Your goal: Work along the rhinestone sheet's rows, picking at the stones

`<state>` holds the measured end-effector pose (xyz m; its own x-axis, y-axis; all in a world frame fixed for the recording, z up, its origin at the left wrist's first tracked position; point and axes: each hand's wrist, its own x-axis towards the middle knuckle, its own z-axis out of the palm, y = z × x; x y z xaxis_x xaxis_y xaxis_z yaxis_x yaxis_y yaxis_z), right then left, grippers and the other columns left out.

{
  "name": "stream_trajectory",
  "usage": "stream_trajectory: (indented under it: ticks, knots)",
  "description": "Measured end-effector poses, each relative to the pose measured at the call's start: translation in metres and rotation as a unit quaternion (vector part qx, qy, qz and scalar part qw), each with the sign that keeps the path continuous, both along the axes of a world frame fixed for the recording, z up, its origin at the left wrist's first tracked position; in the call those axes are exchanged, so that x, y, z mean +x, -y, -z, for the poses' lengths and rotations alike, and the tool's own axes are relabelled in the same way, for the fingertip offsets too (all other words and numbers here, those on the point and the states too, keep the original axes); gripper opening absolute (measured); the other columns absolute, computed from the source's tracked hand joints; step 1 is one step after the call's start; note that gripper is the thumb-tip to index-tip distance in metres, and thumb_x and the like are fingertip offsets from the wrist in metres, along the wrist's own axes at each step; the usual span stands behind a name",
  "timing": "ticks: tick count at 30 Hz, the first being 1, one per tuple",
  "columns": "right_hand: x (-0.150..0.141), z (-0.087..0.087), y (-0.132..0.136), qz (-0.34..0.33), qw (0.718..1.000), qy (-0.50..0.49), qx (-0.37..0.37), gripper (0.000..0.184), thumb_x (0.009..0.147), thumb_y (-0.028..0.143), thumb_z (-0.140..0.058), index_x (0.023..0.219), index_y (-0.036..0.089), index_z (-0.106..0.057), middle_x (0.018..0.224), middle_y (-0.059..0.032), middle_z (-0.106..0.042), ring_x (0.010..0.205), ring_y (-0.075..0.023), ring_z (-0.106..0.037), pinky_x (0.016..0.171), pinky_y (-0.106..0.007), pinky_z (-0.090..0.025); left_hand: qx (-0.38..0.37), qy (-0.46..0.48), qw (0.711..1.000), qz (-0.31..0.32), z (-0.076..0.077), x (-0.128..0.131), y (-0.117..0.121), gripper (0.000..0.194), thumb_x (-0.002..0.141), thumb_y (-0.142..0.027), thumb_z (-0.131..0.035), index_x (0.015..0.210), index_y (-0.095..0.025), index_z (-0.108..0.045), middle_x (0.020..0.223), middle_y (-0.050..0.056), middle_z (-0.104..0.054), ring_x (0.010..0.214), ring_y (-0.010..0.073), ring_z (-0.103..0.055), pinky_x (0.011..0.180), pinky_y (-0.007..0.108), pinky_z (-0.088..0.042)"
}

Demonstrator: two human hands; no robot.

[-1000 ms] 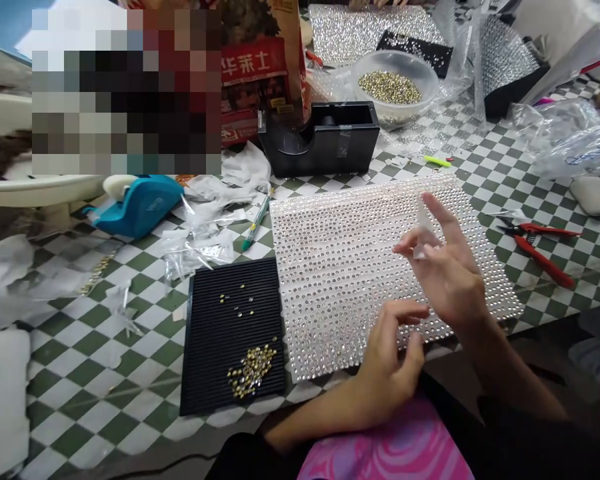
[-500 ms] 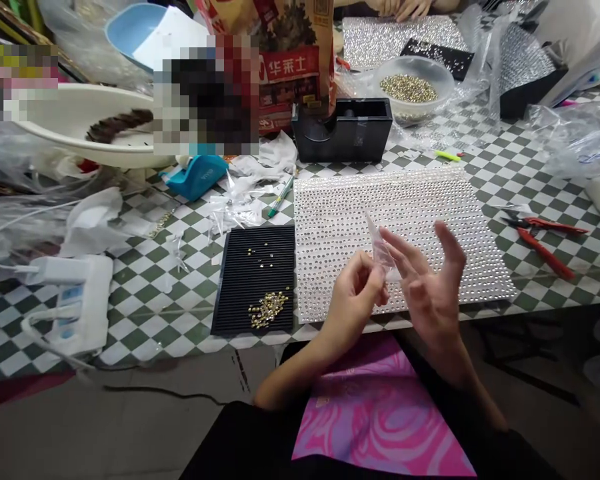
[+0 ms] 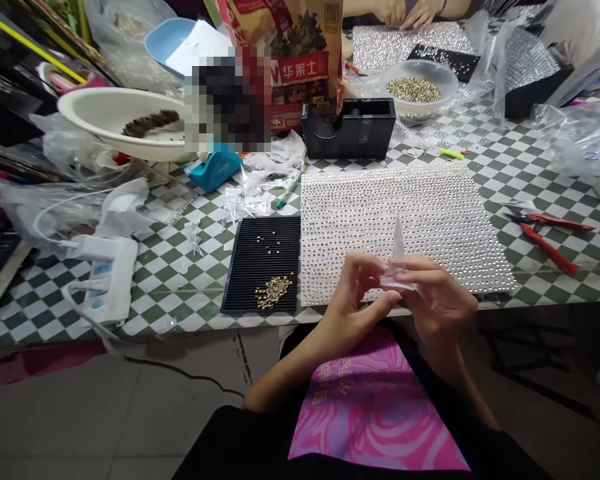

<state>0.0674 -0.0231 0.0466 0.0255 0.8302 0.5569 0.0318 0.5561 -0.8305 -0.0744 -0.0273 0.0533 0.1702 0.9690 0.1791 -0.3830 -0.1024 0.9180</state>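
Observation:
My left hand [image 3: 357, 300] and my right hand [image 3: 440, 300] meet at the near table edge, both pinching a small strip of clear film [image 3: 397, 253] that stands up between their fingertips. Just behind them lies a large sheet studded with rows of rhinestones [image 3: 405, 220]. To its left sits a black ribbed tray [image 3: 265, 260] holding a small heap of gold studs [image 3: 274, 292] near its front edge.
Red-handled pliers [image 3: 545, 233] lie right of the sheet. Behind it stand a black tape dispenser [image 3: 349, 127], a bowl of gold studs [image 3: 414, 87] and a red bag [image 3: 300, 60]. Plastic scraps, a teal dispenser [image 3: 215, 167] and a white bowl [image 3: 115, 120] crowd the left. Another person's hands [image 3: 405, 10] work at the far edge.
My left hand rose from the sheet to meet my right hand; both now pinch the clear film, which stands upright. The view pulled back and shifted left.

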Motion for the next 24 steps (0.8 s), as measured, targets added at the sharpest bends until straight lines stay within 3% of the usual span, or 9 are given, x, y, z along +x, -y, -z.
stream_trajectory:
  ticks: [2,4,14,20,22,24]
  knots:
    - [-0.002,0.002,0.004,-0.006,1.0,-0.014,-0.022,0.037,0.088,0.004,-0.072,0.109,0.033,-0.077,0.109,0.0001,-0.077,0.107,-0.0196,-0.073,0.091,-0.04,-0.063,0.054,-0.026,0.998,-0.032,0.005,0.002,0.003,0.014,0.097,-0.032,-0.074,0.101,-0.025,-0.062,0.103,0.003,-0.064,0.102,0.0158,-0.067,0.089,0.029,-0.058]
    - [-0.003,0.005,0.007,-0.015,0.999,-0.018,-0.032,0.036,0.089,0.006,-0.071,0.111,0.034,-0.077,0.111,-0.0006,-0.077,0.107,-0.02,-0.073,0.089,-0.04,-0.065,0.063,-0.033,0.996,-0.059,0.008,0.004,0.004,0.009,0.101,-0.031,-0.069,0.096,-0.024,-0.064,0.098,0.003,-0.066,0.097,0.0151,-0.068,0.087,0.029,-0.058]
    - [-0.01,0.021,0.019,0.049,0.992,-0.087,-0.073,0.029,0.088,0.009,-0.074,0.109,0.029,-0.073,0.101,0.0,-0.074,0.1,-0.0156,-0.074,0.088,-0.031,-0.065,0.051,-0.062,0.991,-0.109,0.024,0.007,0.013,0.013,0.093,-0.021,-0.077,0.086,-0.021,-0.067,0.089,0.001,-0.068,0.087,0.013,-0.07,0.08,0.026,-0.059]
    - [-0.006,0.021,0.001,0.072,0.995,-0.046,-0.048,0.017,0.088,0.015,-0.076,0.1,0.025,-0.069,0.09,0.0005,-0.069,0.085,-0.0139,-0.071,0.077,-0.028,-0.063,0.033,-0.075,0.989,-0.124,0.027,0.01,-0.001,0.024,0.087,-0.025,-0.083,0.096,-0.024,-0.06,0.085,-0.002,-0.065,0.077,0.0125,-0.066,0.075,0.025,-0.057]
    - [0.001,0.019,-0.01,0.035,0.998,-0.009,-0.043,0.022,0.089,0.021,-0.076,0.108,0.028,-0.066,0.095,0.0004,-0.07,0.089,-0.0158,-0.071,0.081,-0.032,-0.064,0.035,-0.095,0.989,-0.109,0.026,0.007,-0.012,0.026,0.086,-0.026,-0.082,0.103,-0.024,-0.062,0.082,-0.002,-0.066,0.077,0.0143,-0.067,0.075,0.027,-0.057]
    - [0.012,0.022,-0.02,-0.015,0.998,0.037,-0.053,0.034,0.093,0.024,-0.072,0.124,0.032,-0.061,0.116,-0.0009,-0.07,0.105,-0.0179,-0.071,0.093,-0.037,-0.062,0.051,-0.114,0.987,-0.097,0.027,0.002,-0.022,0.018,0.089,-0.028,-0.078,0.101,-0.024,-0.066,0.086,0.0,-0.07,0.079,0.0154,-0.069,0.075,0.029,-0.058]
